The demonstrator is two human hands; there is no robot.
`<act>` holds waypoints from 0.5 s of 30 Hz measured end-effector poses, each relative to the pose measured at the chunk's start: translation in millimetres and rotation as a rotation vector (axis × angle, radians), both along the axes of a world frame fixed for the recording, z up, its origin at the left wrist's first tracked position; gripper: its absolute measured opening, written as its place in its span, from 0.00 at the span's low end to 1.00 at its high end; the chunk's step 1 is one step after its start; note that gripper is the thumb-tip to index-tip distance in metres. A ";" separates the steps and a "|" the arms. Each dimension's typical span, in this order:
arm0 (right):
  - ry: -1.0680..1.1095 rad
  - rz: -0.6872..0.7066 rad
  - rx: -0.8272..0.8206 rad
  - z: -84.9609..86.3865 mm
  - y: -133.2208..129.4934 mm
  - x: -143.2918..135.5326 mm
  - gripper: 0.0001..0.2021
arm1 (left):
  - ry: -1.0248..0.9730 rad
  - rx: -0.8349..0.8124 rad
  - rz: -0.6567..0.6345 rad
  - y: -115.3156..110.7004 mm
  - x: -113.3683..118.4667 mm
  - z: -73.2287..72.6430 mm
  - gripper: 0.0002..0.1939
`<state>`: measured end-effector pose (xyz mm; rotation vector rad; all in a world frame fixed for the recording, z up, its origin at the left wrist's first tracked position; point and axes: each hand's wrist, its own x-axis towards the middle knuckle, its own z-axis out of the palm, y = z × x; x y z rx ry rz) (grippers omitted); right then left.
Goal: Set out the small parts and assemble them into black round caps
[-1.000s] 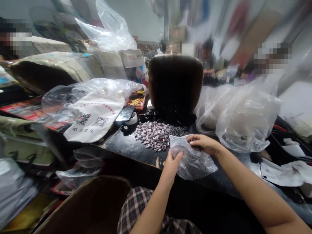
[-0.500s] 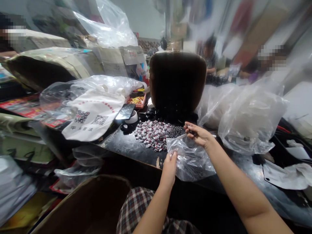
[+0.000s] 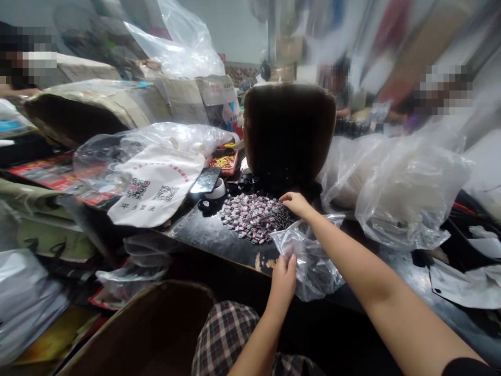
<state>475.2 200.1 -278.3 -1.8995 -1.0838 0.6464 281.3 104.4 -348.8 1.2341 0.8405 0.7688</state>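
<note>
My left hand [image 3: 285, 272] is closed on the rim of a clear plastic bag [image 3: 319, 274], pinching it between thumb and fingers at the table's front edge. Dark pieces, earlier seen through the film, are hard to make out now. Palm down, my right hand [image 3: 298, 204] reaches over the bag to a pile of small dark cylindrical pieces [image 3: 282, 215]. Its fingers are apart and bent at the pile's edge, their tips partly hidden. Left of these lies a heap of small white-and-grey pieces with red marks [image 3: 250, 216], touching the dark ones.
A dark upright panel [image 3: 289, 130] rises behind the piles. Left stand a phone [image 3: 206, 180] on a white roll, a white printed bag [image 3: 156, 183] and a red tray [image 3: 225, 161] of small yellow pieces. Large plastic bags [image 3: 407, 193] fill the right. Other people sit farther back.
My right hand has moved left and down from above the bag's mouth to the dark pieces, its fingers loosened. The bag's mouth has sagged, and my left hand sits slightly lower.
</note>
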 end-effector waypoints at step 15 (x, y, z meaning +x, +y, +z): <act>-0.280 -0.083 -0.070 -4.8 -207.6 3.5 0.48 | -0.155 -0.305 -0.046 13.3 1.5 -1.5 0.33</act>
